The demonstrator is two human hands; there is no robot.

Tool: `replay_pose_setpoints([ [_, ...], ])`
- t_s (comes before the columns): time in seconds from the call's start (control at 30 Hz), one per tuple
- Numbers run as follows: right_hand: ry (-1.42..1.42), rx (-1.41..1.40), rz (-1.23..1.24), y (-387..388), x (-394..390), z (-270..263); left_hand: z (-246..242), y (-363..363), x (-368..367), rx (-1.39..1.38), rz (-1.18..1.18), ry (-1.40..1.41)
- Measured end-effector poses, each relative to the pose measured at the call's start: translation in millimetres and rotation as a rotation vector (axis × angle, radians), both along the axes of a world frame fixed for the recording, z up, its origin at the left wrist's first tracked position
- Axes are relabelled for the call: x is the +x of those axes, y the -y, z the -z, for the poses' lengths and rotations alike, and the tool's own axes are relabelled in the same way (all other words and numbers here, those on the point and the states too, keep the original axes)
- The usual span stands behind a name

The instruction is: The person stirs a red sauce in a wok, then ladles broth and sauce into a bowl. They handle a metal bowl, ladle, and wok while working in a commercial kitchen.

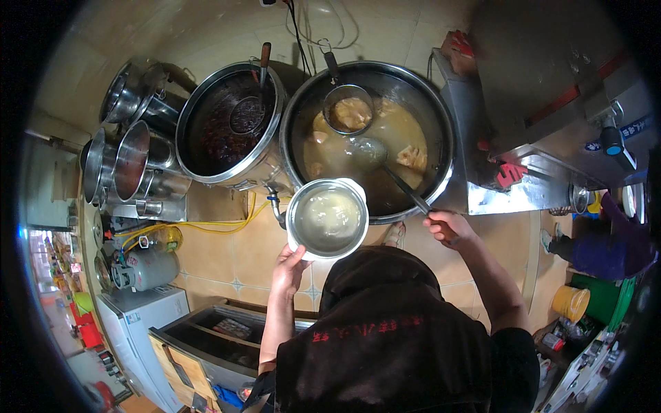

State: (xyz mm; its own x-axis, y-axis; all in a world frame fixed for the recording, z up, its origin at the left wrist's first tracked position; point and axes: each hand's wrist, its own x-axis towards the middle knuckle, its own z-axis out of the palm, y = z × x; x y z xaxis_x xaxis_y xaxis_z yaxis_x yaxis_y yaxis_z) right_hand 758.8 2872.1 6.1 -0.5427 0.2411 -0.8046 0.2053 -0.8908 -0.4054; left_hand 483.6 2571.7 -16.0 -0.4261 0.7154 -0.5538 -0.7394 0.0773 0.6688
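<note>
My left hand (290,268) grips the near rim of a round metal pot (290,219) that holds pale, cloudy liquid. This pot is at the near left edge of a large stockpot (447,193) of broth with pieces of meat in it. My right hand (448,228) is closed around the dark handle of a ladle (408,191). The ladle's bowl lies in the broth, partly under the surface. Near the far wall of the stockpot, a round strainer (338,127) with a black handle holds a lump of meat.
Left of the stockpot stands a second steel pot (193,178) of dark liquid with a wood-handled strainer (265,57). Farther left are several steel pots (131,160). A yellow hose (206,225) runs by a gas cylinder (155,271). A steel counter (496,199) is on the right; another person (614,253) stands beyond.
</note>
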Motion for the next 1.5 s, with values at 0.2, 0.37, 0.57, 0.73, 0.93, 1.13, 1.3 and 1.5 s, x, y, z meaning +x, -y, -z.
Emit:
replay_pose_setpoints([
  [0.2,-0.267,-0.181,0.221,15,48,-63,8,-34,0,-0.041,0.069,-0.002],
  [0.37,-0.414,-0.214,0.26,32,70,-116,12,-71,-6,0.026,0.129,0.007],
  [0.57,-0.365,-0.109,0.291,57,85,-148,23,-124,-13,-0.054,0.164,0.001],
  [0.73,-0.203,0.156,0.142,77,86,-150,20,-153,-18,-0.023,0.174,0.017],
  [0.93,-0.031,0.449,-0.057,93,93,-148,13,-163,-18,0.011,0.176,0.035],
  [1.13,0.206,0.822,-0.348,102,111,-133,16,-155,-17,0.069,0.163,0.053],
  [1.3,0.183,0.989,-0.403,99,104,-121,19,-138,-17,0.098,0.123,0.061],
  [1.5,0.009,0.905,-0.362,45,49,-107,8,-96,-4,0.093,-0.01,0.024],
])
